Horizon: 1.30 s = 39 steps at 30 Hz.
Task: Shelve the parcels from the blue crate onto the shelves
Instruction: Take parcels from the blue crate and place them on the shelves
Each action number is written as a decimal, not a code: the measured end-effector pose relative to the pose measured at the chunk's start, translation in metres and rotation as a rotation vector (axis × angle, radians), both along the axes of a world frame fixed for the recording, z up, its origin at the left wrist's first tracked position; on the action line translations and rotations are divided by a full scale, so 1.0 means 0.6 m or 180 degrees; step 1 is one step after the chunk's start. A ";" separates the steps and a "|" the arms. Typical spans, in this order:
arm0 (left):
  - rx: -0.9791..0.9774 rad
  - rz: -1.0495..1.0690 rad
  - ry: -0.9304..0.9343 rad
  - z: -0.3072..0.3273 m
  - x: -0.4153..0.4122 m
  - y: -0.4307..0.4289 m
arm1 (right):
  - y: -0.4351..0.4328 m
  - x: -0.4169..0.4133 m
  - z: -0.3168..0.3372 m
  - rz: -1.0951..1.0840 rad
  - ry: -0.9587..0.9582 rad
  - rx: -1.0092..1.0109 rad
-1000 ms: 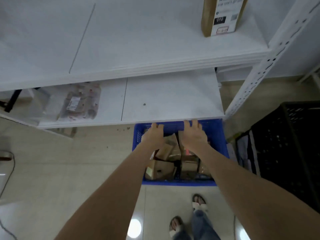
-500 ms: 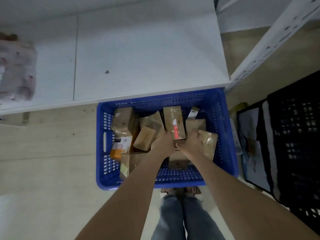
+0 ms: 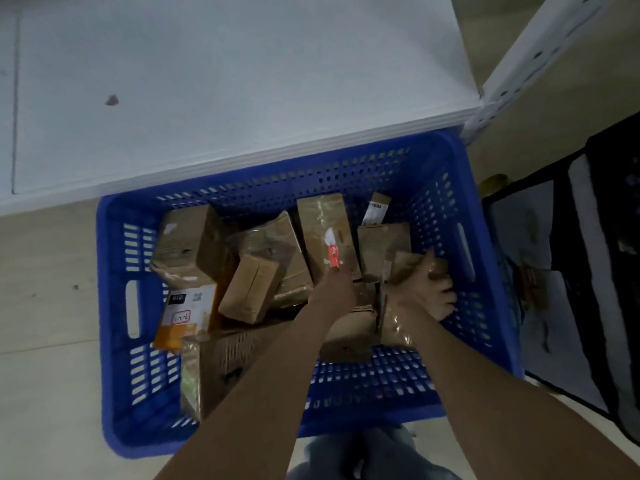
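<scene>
Inside the blue crate, jumbled brown parcels

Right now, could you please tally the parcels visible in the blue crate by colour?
Brown cardboard parcels: 9, one gripped by the right hand
Orange parcel: 1
Total: 10 in view

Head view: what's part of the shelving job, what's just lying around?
Job: blue perforated plastic crate; brown cardboard parcels inside it; white shelf board; right hand gripping tape-wrapped brown parcel; left hand.
Lying about: black plastic crate; dark speck on shelf.
</scene>
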<state>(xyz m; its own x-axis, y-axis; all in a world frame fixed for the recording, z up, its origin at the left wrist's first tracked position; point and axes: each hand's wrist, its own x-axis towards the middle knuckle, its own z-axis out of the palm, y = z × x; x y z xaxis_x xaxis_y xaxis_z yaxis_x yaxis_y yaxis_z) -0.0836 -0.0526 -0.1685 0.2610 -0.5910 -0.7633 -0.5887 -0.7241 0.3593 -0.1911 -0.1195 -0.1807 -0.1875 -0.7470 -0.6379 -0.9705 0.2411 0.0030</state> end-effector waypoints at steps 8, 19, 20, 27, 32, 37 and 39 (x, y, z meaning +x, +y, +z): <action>-0.0079 0.0462 -0.0428 0.126 0.057 0.016 | -0.010 0.053 0.144 0.0768 -0.0769 -0.0472; -0.0404 0.1718 -0.0712 0.552 0.169 0.072 | 0.010 0.158 0.557 0.0193 -0.2502 0.0350; -0.0442 0.1799 -0.0729 0.596 0.179 0.079 | 0.013 0.167 0.597 0.0097 -0.2667 0.0460; -0.0663 0.2009 -0.0815 0.861 0.214 0.133 | 0.033 0.198 0.845 -0.0105 -0.3449 0.0996; -0.0895 0.2077 -0.0787 1.002 0.211 0.166 | 0.045 0.208 0.983 0.0128 -0.3740 0.1167; -0.1072 0.2379 -0.0491 1.098 0.203 0.180 | 0.046 0.216 1.078 0.0224 -0.3934 0.1256; -0.1177 0.2716 -0.0262 1.122 0.200 0.188 | 0.045 0.215 1.109 0.0213 -0.4070 0.1257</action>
<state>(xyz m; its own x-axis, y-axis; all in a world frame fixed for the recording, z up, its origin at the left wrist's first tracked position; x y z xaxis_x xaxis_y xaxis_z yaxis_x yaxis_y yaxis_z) 0.0365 0.0604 0.5044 0.7636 -0.3762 -0.5248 0.0557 -0.7713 0.6340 -0.0620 -0.0927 0.4846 0.7281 -0.4574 -0.5105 -0.3539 0.3869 -0.8515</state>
